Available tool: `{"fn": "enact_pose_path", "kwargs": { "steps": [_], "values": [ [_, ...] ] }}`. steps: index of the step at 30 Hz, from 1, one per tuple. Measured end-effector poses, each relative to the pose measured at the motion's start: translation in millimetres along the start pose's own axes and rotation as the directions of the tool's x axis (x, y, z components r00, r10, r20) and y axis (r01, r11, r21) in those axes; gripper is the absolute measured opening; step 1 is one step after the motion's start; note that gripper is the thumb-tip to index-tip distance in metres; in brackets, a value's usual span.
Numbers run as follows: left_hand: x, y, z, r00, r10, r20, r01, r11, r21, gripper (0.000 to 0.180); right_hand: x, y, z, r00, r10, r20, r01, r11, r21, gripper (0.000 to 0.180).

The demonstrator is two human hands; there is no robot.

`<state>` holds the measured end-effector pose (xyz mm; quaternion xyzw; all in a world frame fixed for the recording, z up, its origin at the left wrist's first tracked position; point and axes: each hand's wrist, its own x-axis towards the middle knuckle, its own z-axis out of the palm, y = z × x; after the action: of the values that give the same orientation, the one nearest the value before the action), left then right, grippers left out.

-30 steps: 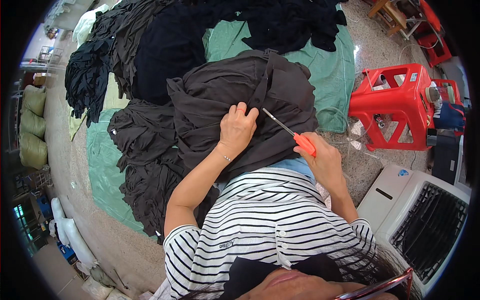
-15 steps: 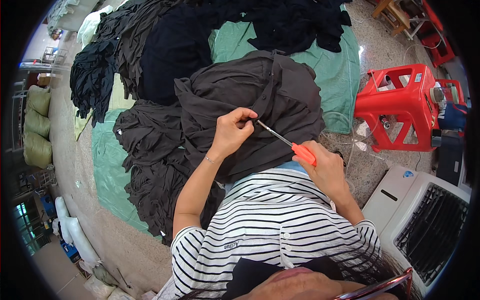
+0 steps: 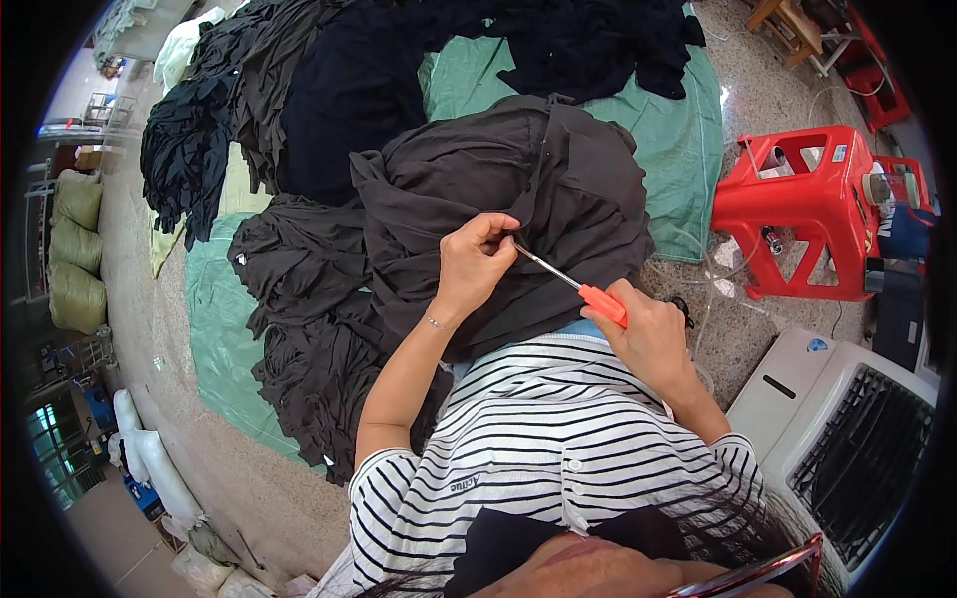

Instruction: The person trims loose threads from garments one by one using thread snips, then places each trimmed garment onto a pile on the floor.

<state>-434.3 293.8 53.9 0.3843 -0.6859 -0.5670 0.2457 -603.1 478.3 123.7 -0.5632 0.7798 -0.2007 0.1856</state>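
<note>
At nine o'clock, a heap of dark garments [image 3: 299,329] lay on a green sheet [image 3: 214,329] spread over the floor [image 3: 140,329], with more dark cloth [image 3: 329,90] piled toward eleven and twelve. Whether that heap was finished or waiting could not be told.

At the centre, a black garment [image 3: 469,189] was draped over the person's lap. The left hand [image 3: 474,264] had its fingers [image 3: 495,227] closed in a pinch on a fold of it. The snips [image 3: 570,284], orange-handled, had their tip touching the cloth just beside that pinch, at the hand's three o'clock. The right hand [image 3: 648,334] was clenched around the handle. By my judgement, trimming of this piece was under way, not finished.

At three o'clock stood a red stool [image 3: 797,214], and at five o'clock a white fan [image 3: 847,439].
</note>
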Motion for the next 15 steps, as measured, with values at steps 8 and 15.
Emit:
{"fn": "enact_pose_path", "kwargs": {
  "steps": [8, 15],
  "values": [
    [2.5, 12.9, 12.6, 0.994, 0.096, -0.051, -0.091, 0.992, 0.090, 0.019, 0.0, 1.7, -10.5, 0.997, 0.053, -0.060, -0.051, 0.998, 0.048, 0.037],
    [65.3, 66.0, 14.9, 0.639, 0.744, -0.196, -0.658, 0.661, 0.361, 0.024, 16.8, 21.8, -25.7, 0.900, 0.237, -0.367, -0.183, 0.967, 0.176, 0.027]
  ]
}}
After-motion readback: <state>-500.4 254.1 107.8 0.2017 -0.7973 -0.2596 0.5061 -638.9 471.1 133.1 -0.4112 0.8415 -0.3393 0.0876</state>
